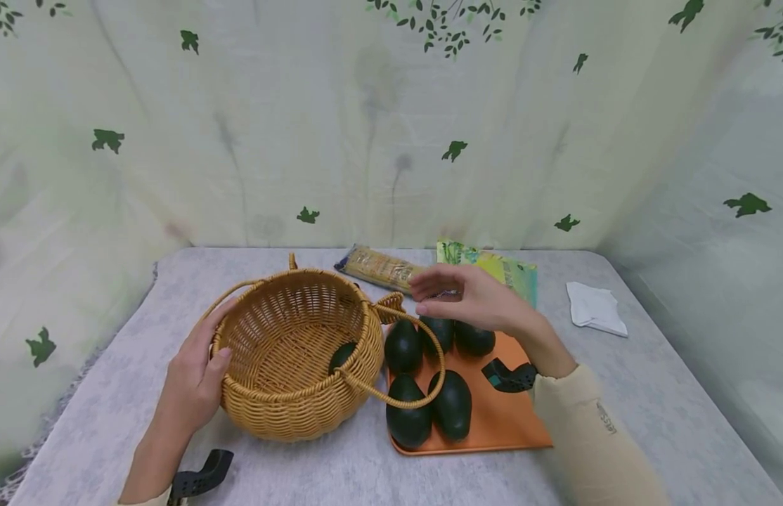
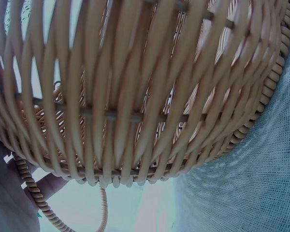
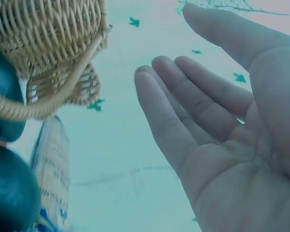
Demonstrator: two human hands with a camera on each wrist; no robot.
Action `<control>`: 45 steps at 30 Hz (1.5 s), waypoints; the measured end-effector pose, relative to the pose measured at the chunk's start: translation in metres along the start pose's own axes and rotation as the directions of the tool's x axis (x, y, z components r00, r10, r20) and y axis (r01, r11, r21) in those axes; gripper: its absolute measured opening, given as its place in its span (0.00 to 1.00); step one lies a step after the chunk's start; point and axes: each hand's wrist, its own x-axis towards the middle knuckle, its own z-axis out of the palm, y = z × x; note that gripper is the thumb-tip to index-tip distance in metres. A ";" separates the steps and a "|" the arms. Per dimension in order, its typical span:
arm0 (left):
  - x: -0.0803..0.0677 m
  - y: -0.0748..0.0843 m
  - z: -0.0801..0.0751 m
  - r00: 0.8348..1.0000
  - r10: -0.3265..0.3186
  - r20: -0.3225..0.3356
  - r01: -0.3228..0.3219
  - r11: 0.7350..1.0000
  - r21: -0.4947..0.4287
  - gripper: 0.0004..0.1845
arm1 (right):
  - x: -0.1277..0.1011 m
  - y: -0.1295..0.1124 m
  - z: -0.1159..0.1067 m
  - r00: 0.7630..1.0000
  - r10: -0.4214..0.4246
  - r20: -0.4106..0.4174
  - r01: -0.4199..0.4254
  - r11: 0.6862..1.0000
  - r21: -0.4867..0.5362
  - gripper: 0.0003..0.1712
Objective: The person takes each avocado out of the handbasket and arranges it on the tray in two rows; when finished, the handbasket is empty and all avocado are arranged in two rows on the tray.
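Observation:
A round wicker basket [image 1: 284, 414] leans over to one side, its opening facing toward me, with one dark green avocado [image 1: 342, 356] inside at the right. My left hand [image 1: 192, 379] grips its left rim, thumb over the edge and fingers outside. In the left wrist view the woven wall [image 2: 130, 96] fills most of the picture. Several more avocados [image 1: 408, 414] lie on an orange tray [image 1: 508, 425]. Over the tray's far side hovers my right hand [image 1: 474, 299], fingers extended and palm bare, as the right wrist view also shows.
One basket handle [image 1: 400, 404] hangs out over the avocados on the tray. Behind stand a clear pack of noodles [image 1: 379, 267] and a green and yellow bag [image 1: 493, 266]. A white packet [image 1: 596, 308] lies to the right. A patterned curtain [image 1: 341, 140] closes off the back.

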 end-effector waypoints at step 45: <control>-0.001 0.006 0.000 0.999 -0.041 -0.003 0.041 0.999 0.000 0.32 | 0.105 -0.048 0.079 0.947 -0.171 0.273 0.161 0.985 0.058 0.27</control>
